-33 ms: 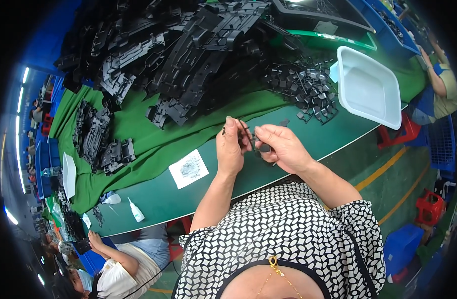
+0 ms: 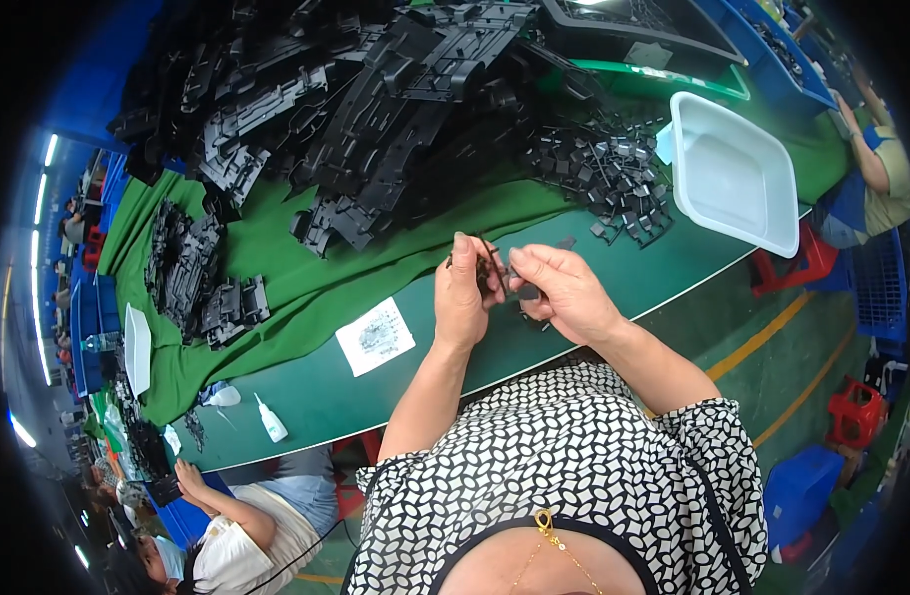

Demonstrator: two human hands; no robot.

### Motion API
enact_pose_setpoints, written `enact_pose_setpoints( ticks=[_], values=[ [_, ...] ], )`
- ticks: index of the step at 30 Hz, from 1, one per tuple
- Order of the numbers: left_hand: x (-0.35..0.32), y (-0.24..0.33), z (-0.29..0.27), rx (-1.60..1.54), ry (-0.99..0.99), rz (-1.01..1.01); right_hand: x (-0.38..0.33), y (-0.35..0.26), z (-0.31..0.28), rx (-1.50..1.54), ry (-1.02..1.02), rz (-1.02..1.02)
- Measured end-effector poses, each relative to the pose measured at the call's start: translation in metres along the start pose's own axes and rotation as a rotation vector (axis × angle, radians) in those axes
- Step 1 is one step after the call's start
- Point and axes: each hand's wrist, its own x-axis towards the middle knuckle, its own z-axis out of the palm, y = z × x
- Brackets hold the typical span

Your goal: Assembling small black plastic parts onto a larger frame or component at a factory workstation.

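Close to the table's near edge, my left hand is closed, thumb up, on a thin dark plastic runner. Beside it my right hand pinches a small black plastic part between thumb and fingers. The two pieces meet between my hands, and my fingers hide whether they are joined. Beyond my right hand spreads a heap of small black plastic parts, with squarish tabs on thin runners. A large pile of long black moulded plastic panels fills the far side of the table.
A white plastic tub stands at the right. Green cloth covers much of the green table. Left of my hands lie a white sheet with a dark smudge and a white squeeze bottle. A co-worker sits at the lower left.
My left hand has shifted slightly to the right, and the black part in my right fingers has turned a little. Everything around them looks the same.
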Motion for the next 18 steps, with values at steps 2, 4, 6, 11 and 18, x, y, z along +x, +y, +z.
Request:
enact_pose_setpoints(
  ticks=[2,4,6,11,18],
  values=[
    [0.000,-0.001,-0.001,-0.067,-0.086,-0.124,-0.001,-0.002,0.002,-0.021,0.035,-0.077],
    [0.000,-0.004,0.002,0.105,-0.112,-0.158,-0.002,-0.005,0.004,-0.191,0.057,-0.140],
    [-0.003,-0.007,0.001,0.111,-0.175,-0.053,-0.002,-0.006,0.003,-0.274,0.068,-0.170],
    [-0.007,-0.004,0.004,-0.116,-0.240,-0.067,0.005,0.007,-0.013,-0.152,0.003,-0.196],
    [-0.008,-0.001,0.007,-0.189,-0.179,-0.121,0.000,0.004,-0.009,0.087,0.062,-0.021]
  ],
)
